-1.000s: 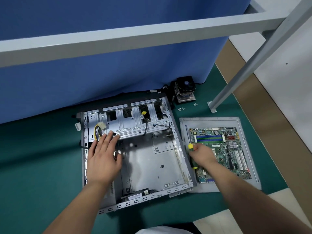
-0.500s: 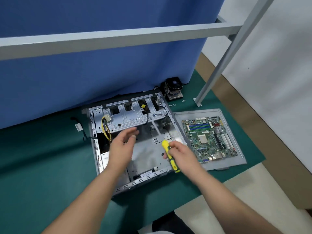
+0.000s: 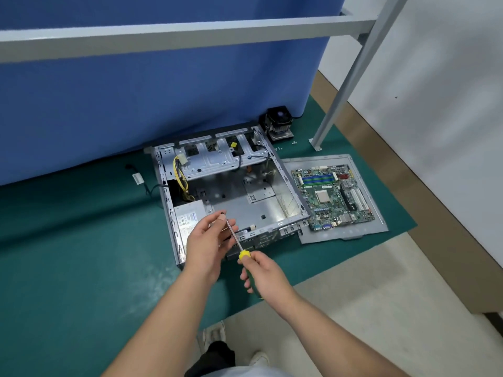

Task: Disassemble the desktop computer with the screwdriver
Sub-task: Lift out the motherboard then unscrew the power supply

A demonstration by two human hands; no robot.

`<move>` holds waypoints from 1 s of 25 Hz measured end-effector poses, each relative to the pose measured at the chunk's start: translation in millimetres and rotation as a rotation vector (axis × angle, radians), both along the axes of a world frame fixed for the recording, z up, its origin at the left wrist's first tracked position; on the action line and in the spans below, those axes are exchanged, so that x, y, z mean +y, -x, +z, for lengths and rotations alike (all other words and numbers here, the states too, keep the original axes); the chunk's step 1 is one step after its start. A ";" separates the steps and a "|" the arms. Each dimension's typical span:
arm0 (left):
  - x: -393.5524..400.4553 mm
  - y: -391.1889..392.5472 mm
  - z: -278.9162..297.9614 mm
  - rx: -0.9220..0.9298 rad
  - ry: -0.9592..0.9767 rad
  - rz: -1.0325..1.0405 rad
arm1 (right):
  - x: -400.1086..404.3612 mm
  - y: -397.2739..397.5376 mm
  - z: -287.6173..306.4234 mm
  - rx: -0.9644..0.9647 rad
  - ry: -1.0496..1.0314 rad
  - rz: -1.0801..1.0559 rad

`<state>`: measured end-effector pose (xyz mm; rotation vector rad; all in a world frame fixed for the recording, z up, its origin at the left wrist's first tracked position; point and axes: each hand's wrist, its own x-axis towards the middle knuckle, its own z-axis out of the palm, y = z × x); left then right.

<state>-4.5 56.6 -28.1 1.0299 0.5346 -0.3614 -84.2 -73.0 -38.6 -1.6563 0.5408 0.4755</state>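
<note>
The opened grey computer case [image 3: 261, 206] lies on the green mat, its floor bare, with a drive cage at the back and a power supply [image 3: 187, 220] at the front left. My right hand [image 3: 265, 277] grips the yellow and green handle of the screwdriver [image 3: 236, 238] in front of the case. The shaft points up and left. My left hand [image 3: 209, 242] pinches the shaft's tip between thumb and fingers. The motherboard [image 3: 330, 195] rests on a grey side panel [image 3: 343, 235] right of the case.
A CPU cooler [image 3: 280, 123] stands behind the case's right corner, with small screws [image 3: 285, 146] scattered by it. A blue partition [image 3: 163, 99] closes the back. A grey frame leg [image 3: 343, 83] stands on the mat's right. A loose cable with a tag [image 3: 138, 178] lies left.
Both hands have drawn back out of the case toward me. My left hand left the case and now pinches the screwdriver's tip. The view has pulled back and swung right.
</note>
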 end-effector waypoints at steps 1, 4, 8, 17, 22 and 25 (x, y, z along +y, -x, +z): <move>3.0 6.6 -1.3 0.013 -0.003 0.014 | 2.7 6.3 -2.6 0.006 -0.008 0.021; 9.3 27.1 -5.6 0.045 -0.013 0.070 | 8.1 24.3 -12.1 0.012 -0.039 0.075; 10.3 55.1 -18.2 0.087 -0.027 0.120 | 13.4 49.3 -25.6 0.057 -0.057 0.105; 12.2 62.8 -31.9 0.194 -0.062 0.064 | 30.7 66.2 -45.5 0.084 0.057 0.075; 16.7 56.1 -31.9 0.203 -0.039 0.027 | 38.9 63.0 -43.9 0.079 0.060 0.016; 19.0 54.8 -33.3 0.217 -0.033 0.023 | 43.6 64.0 -41.4 0.089 0.041 -0.011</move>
